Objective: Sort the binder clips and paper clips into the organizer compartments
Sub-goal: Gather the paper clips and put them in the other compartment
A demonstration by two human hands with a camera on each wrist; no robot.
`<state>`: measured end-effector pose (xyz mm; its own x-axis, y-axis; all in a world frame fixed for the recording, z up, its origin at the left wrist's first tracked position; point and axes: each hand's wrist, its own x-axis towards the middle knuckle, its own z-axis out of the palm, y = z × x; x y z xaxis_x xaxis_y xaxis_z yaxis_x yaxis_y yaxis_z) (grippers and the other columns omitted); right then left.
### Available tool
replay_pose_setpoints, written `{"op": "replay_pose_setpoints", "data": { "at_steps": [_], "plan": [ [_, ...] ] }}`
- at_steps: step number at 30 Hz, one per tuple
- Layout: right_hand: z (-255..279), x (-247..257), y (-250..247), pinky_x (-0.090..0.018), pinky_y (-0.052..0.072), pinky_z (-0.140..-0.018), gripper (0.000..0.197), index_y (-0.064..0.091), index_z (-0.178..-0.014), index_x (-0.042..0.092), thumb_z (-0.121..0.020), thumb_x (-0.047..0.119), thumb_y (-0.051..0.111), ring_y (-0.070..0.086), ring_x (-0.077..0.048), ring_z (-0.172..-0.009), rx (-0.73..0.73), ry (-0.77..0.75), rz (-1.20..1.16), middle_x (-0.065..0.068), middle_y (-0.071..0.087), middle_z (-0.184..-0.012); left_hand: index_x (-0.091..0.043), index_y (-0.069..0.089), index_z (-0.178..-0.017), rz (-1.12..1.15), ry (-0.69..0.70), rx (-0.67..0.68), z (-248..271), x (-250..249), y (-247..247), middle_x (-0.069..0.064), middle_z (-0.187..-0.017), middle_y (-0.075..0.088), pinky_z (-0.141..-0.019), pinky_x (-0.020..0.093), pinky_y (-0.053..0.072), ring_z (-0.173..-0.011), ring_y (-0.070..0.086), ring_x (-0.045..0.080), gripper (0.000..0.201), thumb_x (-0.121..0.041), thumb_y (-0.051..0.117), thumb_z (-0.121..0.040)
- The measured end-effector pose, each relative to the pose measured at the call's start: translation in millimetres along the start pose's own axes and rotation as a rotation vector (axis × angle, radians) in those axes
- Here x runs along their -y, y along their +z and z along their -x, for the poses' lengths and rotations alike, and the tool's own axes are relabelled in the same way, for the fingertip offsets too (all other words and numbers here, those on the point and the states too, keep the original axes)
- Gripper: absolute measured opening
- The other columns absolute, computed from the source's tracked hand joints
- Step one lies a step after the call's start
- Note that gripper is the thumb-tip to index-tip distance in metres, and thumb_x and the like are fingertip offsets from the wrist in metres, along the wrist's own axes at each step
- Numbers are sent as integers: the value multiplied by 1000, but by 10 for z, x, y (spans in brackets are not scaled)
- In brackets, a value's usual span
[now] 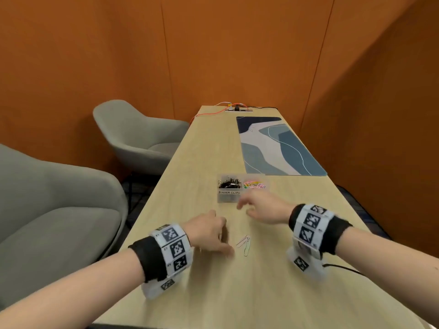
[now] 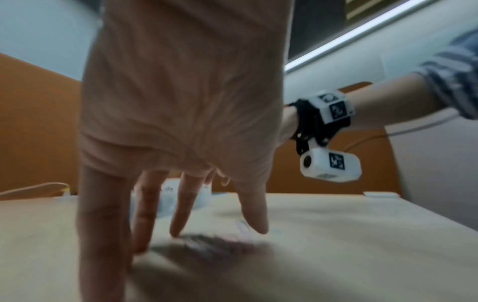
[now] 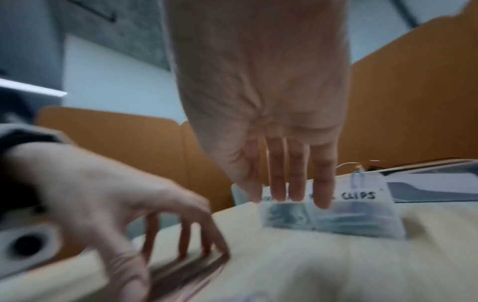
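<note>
A clear organizer stands mid-table, its left compartment labelled "BINDER CLIPS" full of black binder clips, its right one holding coloured paper clips. A few loose paper clips lie on the table nearer to me. My left hand is just left of them, its spread fingers pointing down with the tips on the table and gripping nothing I can see. My right hand hovers in front of the organizer; its fingers hang straight and empty. All views are motion-blurred.
The long wooden table runs away from me, with its left edge close to my left wrist. A blue patterned desk mat lies beyond the organizer, and a socket with cables sits at the far end. Two grey armchairs stand to the left.
</note>
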<state>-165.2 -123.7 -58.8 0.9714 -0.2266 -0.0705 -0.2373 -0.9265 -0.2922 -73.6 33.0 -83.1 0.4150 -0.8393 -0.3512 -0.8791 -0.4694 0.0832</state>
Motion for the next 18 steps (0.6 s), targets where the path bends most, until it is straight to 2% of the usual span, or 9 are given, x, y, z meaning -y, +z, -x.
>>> {"op": "replay_pose_setpoints", "data": {
  "at_steps": [2, 4, 6, 9, 11, 13, 18],
  "plan": [
    [178, 69, 159, -33, 42, -100, 39, 57, -122, 13, -85, 8, 46, 52, -27, -121, 225, -51, 104, -9, 57, -128, -20, 47, -132, -16, 35, -38, -5, -35, 78, 10, -119, 48, -93, 39, 49, -108, 56, 31, 74, -57, 70, -72],
    [330, 105, 273, -40, 44, -98, 38, 54, -121, 9, -85, 17, 54, 53, -31, -116, 354, -111, 172, -12, 57, -125, -24, 51, -132, 2, 118, -65, -44, -53, 69, 10, -116, 52, -90, 34, 47, -107, 58, 30, 63, -44, 72, -76],
    [424, 118, 343, -40, 44, -95, 37, 56, -118, 8, -83, 21, 58, 53, -31, -112, 329, -155, 224, -12, 58, -122, -25, 56, -130, -3, 169, -102, -78, -56, 33, 10, -116, 58, -89, 30, 45, -108, 58, 27, 50, -30, 68, -82],
    [473, 126, 398, -36, 45, -86, 25, 63, -107, 8, -85, 12, 52, 56, -32, -104, 196, -175, 280, -13, 63, -110, -19, 65, -120, 35, 171, -165, -118, -37, 6, 7, -113, 69, -89, 28, 47, -108, 62, 23, 38, -12, 61, -83],
    [463, 135, 432, -36, 43, -76, 24, 65, -101, 6, -85, 5, 46, 57, -33, -99, 165, -173, 338, -14, 62, -105, -17, 68, -115, 71, 164, -166, -138, -12, 3, 6, -109, 72, -88, 26, 50, -104, 65, 22, 36, -9, 60, -81],
    [445, 153, 458, -33, 36, -67, 23, 63, -97, 4, -85, -1, 44, 57, -34, -94, 152, -186, 414, -15, 59, -101, -16, 70, -111, 86, 164, -172, -148, 19, 3, 5, -107, 72, -87, 25, 50, -102, 65, 21, 33, -9, 60, -80],
    [430, 222, 487, -35, 29, -65, 22, 55, -101, 2, -86, -4, 41, 55, -34, -96, 115, -182, 516, -16, 55, -106, -12, 70, -97, 108, 146, -188, -180, 57, 13, 4, -105, 69, -83, 24, 47, -101, 63, 22, 25, -6, 57, -77]
  ]
}}
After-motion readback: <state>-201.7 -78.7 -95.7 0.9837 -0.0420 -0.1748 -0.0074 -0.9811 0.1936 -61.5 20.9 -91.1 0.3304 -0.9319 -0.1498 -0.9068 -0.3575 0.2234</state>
